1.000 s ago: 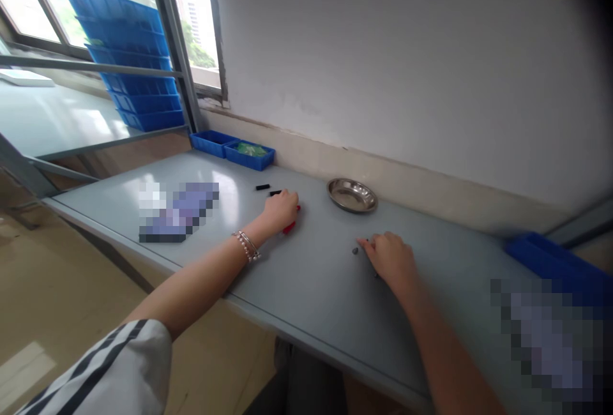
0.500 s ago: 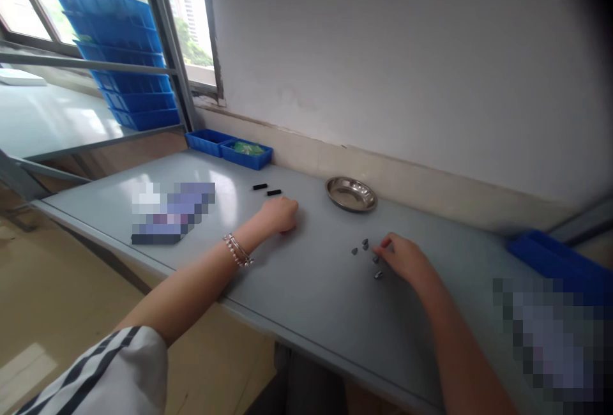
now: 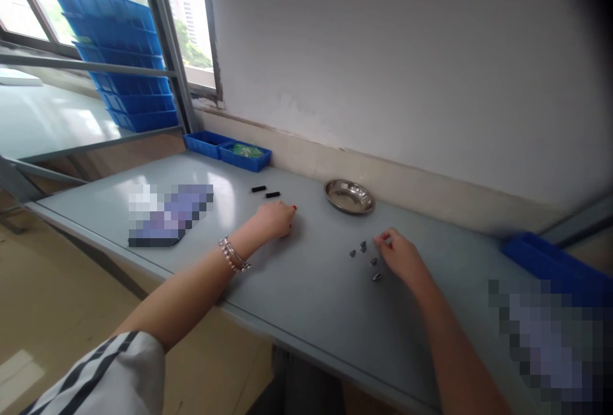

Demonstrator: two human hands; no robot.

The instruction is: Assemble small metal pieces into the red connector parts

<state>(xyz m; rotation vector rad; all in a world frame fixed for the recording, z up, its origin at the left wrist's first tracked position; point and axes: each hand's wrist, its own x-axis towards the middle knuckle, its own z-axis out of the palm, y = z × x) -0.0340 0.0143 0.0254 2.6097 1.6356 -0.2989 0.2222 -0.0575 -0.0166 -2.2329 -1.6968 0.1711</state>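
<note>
Left hand [image 3: 276,220] gripping red item [image 3: 294,209], right hand [image 3: 397,253], hold unclear, black rods [image 3: 272,195] pointing sideways

Probably a workshop, stacked blue bins [image 3: 119,29], workbench [image 3: 306,281]

The single view comes from the person's head, on the near side of the table [image 3: 306,300], facing forward and down across it toward the metal dish [image 3: 348,196], which lies just right of the frame's middle. The camera sits above the dish, looking into it at a slant, close enough that the left hand [image 3: 276,220] and right hand [image 3: 398,252] show between camera and dish. The wide view takes in the wall [image 3: 383,51] behind the dish, a window [image 3: 189,25] far to its left, a blue bin [image 3: 550,262] to its right, and the person's legs [image 3: 311,377] below it.
</note>
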